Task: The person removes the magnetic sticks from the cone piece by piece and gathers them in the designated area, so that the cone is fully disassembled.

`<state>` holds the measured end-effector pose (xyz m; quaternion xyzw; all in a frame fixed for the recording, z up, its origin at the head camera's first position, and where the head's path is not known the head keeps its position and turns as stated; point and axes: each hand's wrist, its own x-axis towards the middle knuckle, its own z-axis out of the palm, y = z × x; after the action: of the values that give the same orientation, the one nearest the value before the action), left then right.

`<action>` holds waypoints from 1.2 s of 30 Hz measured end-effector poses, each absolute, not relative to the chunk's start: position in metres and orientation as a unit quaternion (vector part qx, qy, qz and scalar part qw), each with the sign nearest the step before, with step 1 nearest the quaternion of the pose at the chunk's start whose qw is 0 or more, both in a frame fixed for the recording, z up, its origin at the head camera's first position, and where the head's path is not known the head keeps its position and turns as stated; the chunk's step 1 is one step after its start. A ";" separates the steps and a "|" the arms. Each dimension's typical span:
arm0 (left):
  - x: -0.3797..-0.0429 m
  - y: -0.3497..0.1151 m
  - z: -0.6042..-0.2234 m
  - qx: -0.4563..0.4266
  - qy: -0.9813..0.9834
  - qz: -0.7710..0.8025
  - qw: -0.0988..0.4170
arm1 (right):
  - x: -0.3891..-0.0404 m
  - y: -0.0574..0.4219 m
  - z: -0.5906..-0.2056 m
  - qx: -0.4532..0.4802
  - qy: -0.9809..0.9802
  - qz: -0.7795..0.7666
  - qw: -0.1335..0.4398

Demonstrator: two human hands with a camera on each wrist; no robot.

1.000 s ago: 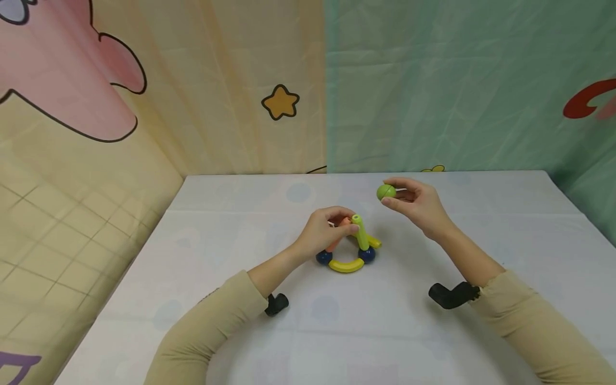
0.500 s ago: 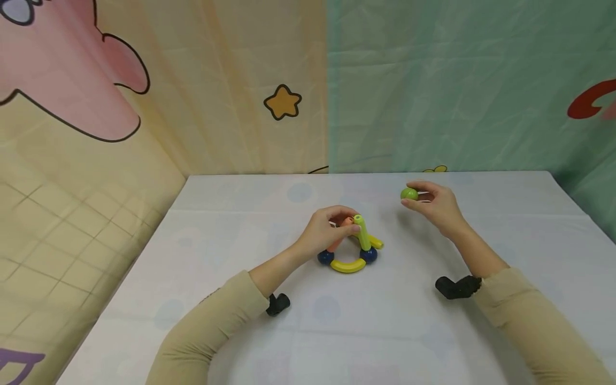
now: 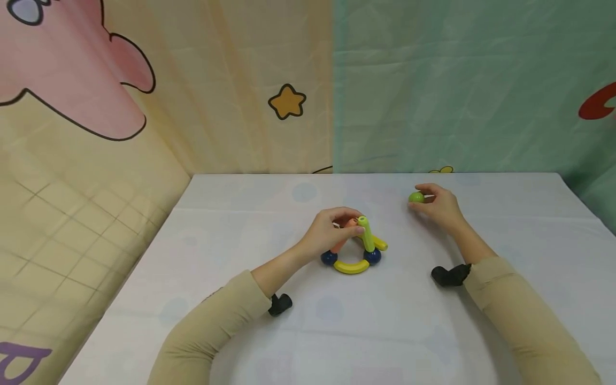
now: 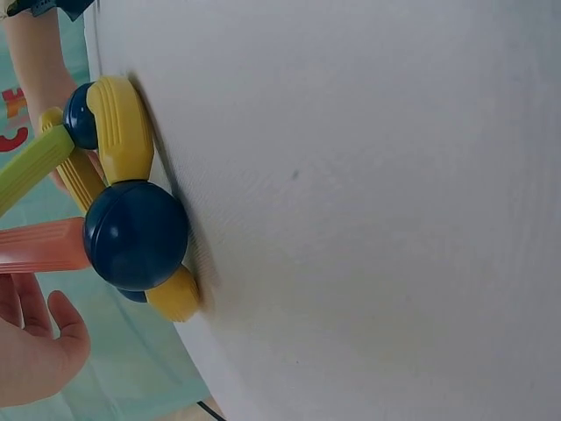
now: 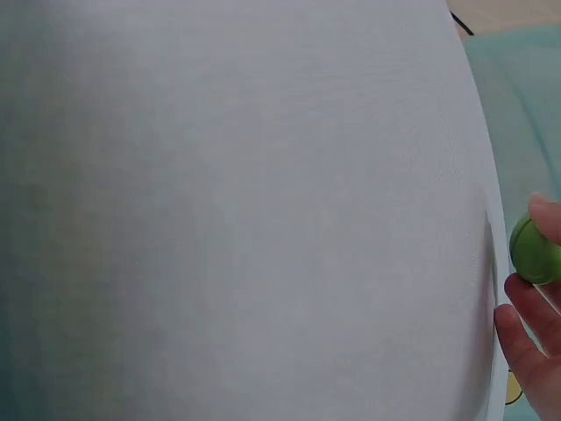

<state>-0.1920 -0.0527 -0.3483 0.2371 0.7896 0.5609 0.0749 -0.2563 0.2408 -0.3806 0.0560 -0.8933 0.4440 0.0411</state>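
At the middle of the table, a ring of yellow curved pieces (image 3: 352, 267) and dark blue balls (image 3: 372, 256) lies flat. From it rise an orange rod (image 4: 44, 246) and a lime green rod (image 3: 367, 235), leaning in toward each other. My left hand (image 3: 329, 235) holds these two rods near their upper ends, thumb against the green one, whose tip shows a hole. The back of the ring is partly hidden by this hand and the rods. Farther right, my right hand (image 3: 441, 208) pinches a green ball (image 3: 416, 198) between thumb and fingers, low over the tabletop.
A white cloth with pale dots covers the table (image 3: 327, 342). Behind it hangs a printed curtain (image 3: 385, 85), with another at the left side. Black wrist mounts (image 3: 449, 275) jut from both sleeves, close above the table.
My right hand has moved right, away from the rods, and lowered toward the table with the green ball. My left hand stays on the rods. The head view has shifted slightly.
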 end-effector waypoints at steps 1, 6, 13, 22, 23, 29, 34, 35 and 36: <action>-0.192 -0.053 -0.348 0.237 0.790 0.560 0.074 | -0.258 0.241 -0.381 0.056 -0.895 0.440 0.042; -0.193 -0.052 -0.347 0.239 0.792 0.558 0.072 | -0.265 0.242 -0.383 0.050 -0.900 0.432 0.037; -0.192 -0.052 -0.347 0.233 0.791 0.561 0.080 | -0.271 0.239 -0.385 0.060 -0.902 0.427 0.029; -0.178 -0.051 -0.325 0.226 0.792 0.560 0.090 | -0.272 0.237 -0.382 0.078 -0.907 0.412 0.034; -0.176 -0.051 -0.321 0.226 0.792 0.559 0.090 | -0.272 0.237 -0.382 0.078 -0.907 0.412 0.032; -0.172 -0.051 -0.315 0.221 0.794 0.559 0.091 | -0.272 0.239 -0.381 0.080 -0.906 0.416 0.024; -0.172 -0.052 -0.316 0.217 0.798 0.555 0.093 | -0.272 0.240 -0.380 0.084 -0.904 0.419 0.019; -0.175 -0.052 -0.320 0.216 0.797 0.556 0.093 | -0.272 0.240 -0.379 0.084 -0.904 0.418 0.017; -0.178 -0.052 -0.325 0.217 0.797 0.556 0.093 | -0.271 0.240 -0.379 0.084 -0.904 0.419 0.015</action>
<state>-0.1779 -0.0519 -0.3251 0.2169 0.7969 0.5561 0.0928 -0.2714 0.2405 -0.3791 0.0836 -0.9042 0.4186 0.0153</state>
